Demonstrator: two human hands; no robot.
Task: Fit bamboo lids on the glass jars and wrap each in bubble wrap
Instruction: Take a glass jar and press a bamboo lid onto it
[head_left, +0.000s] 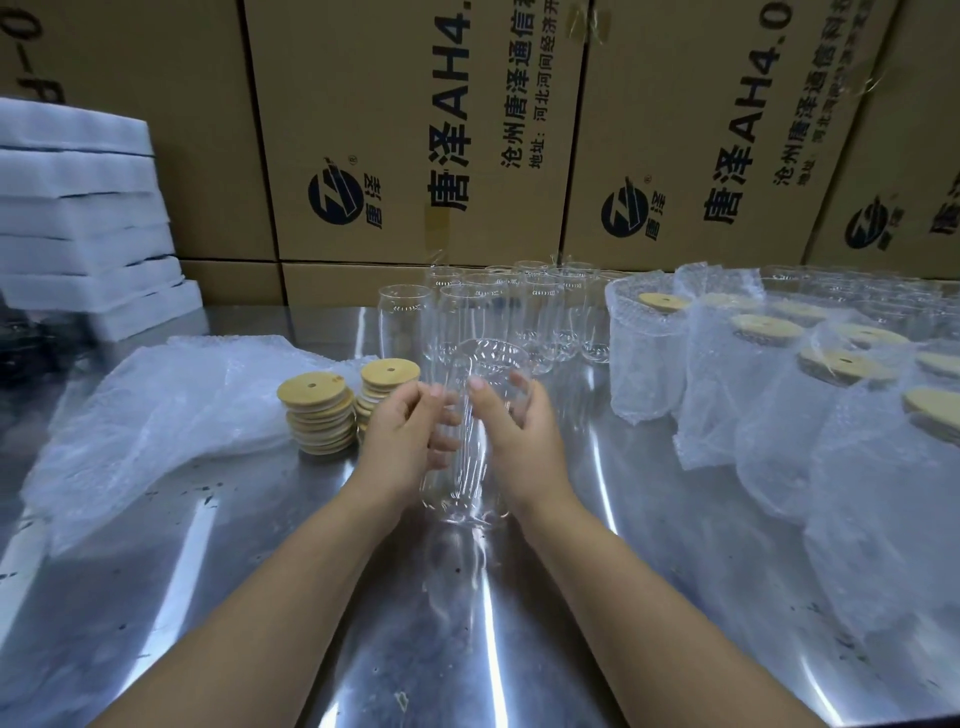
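Upright on steel table (597, 597), lidless glass jar (475, 441) cupped between left hand (405, 441) and right hand (519, 436), fingers loosely curled, half open; bamboo lid stacks (322, 415) just left

Bare table (467, 649) near — lid stacks (318, 415) left, wrapped jars (779, 395) right.

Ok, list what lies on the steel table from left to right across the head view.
Loose clear bubble wrap sheets → two stacks of round bamboo lids → unlidded clear glass jar between both hands → wrapped, lidded jars.
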